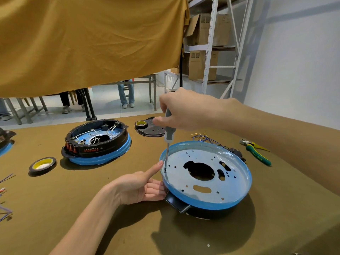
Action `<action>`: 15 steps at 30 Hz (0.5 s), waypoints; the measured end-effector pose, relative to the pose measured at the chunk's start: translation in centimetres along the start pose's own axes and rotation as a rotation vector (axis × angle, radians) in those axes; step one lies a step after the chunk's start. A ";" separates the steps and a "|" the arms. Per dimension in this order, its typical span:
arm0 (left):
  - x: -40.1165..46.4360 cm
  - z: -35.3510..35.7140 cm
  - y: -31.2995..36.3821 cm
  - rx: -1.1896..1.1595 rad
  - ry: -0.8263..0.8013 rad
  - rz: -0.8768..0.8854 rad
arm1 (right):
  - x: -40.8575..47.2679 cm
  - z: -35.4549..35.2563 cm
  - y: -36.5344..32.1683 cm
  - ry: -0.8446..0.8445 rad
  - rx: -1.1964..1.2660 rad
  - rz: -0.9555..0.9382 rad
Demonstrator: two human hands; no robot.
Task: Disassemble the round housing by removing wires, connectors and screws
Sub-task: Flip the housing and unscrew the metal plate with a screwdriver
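Right hand point(181, 109): wrapped around grey-handled screwdriver point(168, 132), held upright, tip set on a screw point(165, 171) at left inner edge of the metal plate point(206, 172). Left hand point(141, 186): fingers straight, braced against left outer wall of round housing point(207, 203), thumb raised to the blue rim, grasping nothing. Round housing: on olive table cloth point(73, 208), near right of centre, black handle tab toward viewer. Beside it, right: blue wires point(206, 138), green-handled pliers point(257, 153). Behind: black cover plate point(151, 128) bearing tape roll point(140, 123). Left: second housing point(97, 142), wired inside; another tape roll point(42, 165).
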State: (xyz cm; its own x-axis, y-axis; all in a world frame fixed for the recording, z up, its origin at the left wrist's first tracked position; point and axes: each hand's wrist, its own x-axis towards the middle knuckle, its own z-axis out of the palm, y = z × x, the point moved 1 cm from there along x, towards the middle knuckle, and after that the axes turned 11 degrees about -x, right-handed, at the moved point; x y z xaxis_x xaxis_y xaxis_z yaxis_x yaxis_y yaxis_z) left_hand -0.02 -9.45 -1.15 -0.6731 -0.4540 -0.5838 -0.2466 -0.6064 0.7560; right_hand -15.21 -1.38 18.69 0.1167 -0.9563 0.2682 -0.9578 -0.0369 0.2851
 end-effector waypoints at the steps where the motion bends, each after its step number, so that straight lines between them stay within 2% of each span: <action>1: 0.0 0.0 0.0 0.001 0.002 0.002 | 0.1 -0.1 -0.1 -0.001 -0.010 -0.010; 6: 0.0 0.1 -0.1 0.006 0.003 0.024 | 0.7 -1.8 0.1 -0.182 0.244 -0.072; 9: 0.2 0.3 -0.3 0.051 0.026 0.059 | 1.0 -0.9 0.0 -0.154 0.031 -0.014; 11: 0.3 0.5 -0.4 0.085 0.059 0.086 | 1.2 -0.2 -0.1 -0.071 -0.099 0.017; 13: 0.5 0.7 -0.5 0.112 0.072 0.102 | 1.2 -0.3 -0.2 -0.053 0.023 -0.029; 15: 0.6 0.8 -0.5 0.130 0.070 0.114 | 1.0 -1.3 -0.1 -0.131 0.159 -0.108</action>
State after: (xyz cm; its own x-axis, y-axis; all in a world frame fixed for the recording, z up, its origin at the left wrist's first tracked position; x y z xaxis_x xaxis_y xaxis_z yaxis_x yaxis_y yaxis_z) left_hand -0.84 -8.86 -1.66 -0.6524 -0.5622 -0.5082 -0.2631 -0.4608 0.8476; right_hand -14.69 -1.95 20.10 0.1958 -0.9734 0.1189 -0.9721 -0.1767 0.1543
